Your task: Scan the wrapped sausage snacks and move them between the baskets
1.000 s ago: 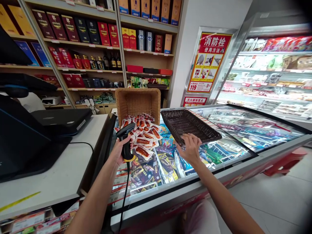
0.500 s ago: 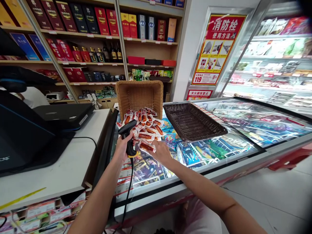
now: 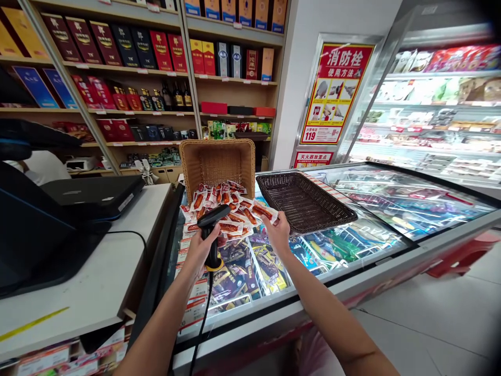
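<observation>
My left hand [image 3: 200, 249] is wrapped round the handle of a black barcode scanner [image 3: 213, 215], its head tilted up to the right and its cord hanging down. My right hand [image 3: 278, 232] pinches one end of a clear-wrapped sausage packet [image 3: 263, 211], raised at the right side of the pile. Several more wrapped sausages [image 3: 230, 227] lie heaped on the freezer's glass top, spilling from a tan wicker basket [image 3: 219, 164] tipped on its side. To the right of my right hand sits a dark brown wicker tray [image 3: 305, 201] with nothing in it.
The chest freezer [image 3: 376, 245] holds colourful packs under its glass. A white counter [image 3: 78, 266] with a black checkout machine [image 3: 43, 224] stands at the left. Shelves of boxed bottles [image 3: 151, 49] line the back. A red stool [image 3: 464, 256] is at the right.
My right hand has moved right and up with a sausage packet, away from the scanner. My left hand still holds the scanner. The view has shifted slightly.
</observation>
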Tool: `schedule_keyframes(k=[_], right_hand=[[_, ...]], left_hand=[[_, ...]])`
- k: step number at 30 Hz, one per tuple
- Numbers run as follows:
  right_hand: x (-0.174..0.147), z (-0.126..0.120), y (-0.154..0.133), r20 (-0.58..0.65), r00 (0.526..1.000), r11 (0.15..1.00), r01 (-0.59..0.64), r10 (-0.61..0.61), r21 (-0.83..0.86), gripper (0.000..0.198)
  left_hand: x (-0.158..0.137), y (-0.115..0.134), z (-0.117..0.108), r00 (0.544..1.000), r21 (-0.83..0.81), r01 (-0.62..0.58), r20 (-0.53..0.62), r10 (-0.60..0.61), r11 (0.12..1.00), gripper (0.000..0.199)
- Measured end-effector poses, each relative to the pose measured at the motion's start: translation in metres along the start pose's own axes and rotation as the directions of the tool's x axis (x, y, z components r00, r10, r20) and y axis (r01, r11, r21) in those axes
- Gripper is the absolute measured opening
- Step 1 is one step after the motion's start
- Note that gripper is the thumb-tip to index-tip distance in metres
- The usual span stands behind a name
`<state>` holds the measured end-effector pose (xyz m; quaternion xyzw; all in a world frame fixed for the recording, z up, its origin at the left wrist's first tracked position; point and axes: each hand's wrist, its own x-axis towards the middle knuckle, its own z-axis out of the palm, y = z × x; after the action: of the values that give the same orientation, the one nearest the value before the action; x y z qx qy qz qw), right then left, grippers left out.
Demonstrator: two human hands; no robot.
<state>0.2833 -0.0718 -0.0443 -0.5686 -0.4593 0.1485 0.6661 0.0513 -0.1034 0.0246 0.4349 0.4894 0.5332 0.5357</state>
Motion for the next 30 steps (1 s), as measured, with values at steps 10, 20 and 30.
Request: schedule_keyframes(k=[10, 20, 30], right_hand=[[-0.002, 0.001, -0.005, -0.034, 0.999, 1.0, 0.001, -0.001, -0.002, 0.037], [-0.002, -0.002, -0.008, 0.005, 1.0, 0.999, 0.018, -0.018, -0.049, 0.037], [-0.003, 0.001, -0.005, 0.003, 0.997, 0.996, 0.078, -0.078, -0.037, 0.039]], left_hand=[[-0.01, -0.007, 0.01, 0.984, 0.103, -0.073, 0.167, 0.055, 0.992, 0.058], [-0.009, -0.012, 0.008, 0.975, 0.202, -0.171, 0.179, 0.136, 0.964, 0.054], [-0.004, -0.016, 0.002, 0.969, 0.339, -0.199, 0.206, 0.134, 0.919, 0.054]])
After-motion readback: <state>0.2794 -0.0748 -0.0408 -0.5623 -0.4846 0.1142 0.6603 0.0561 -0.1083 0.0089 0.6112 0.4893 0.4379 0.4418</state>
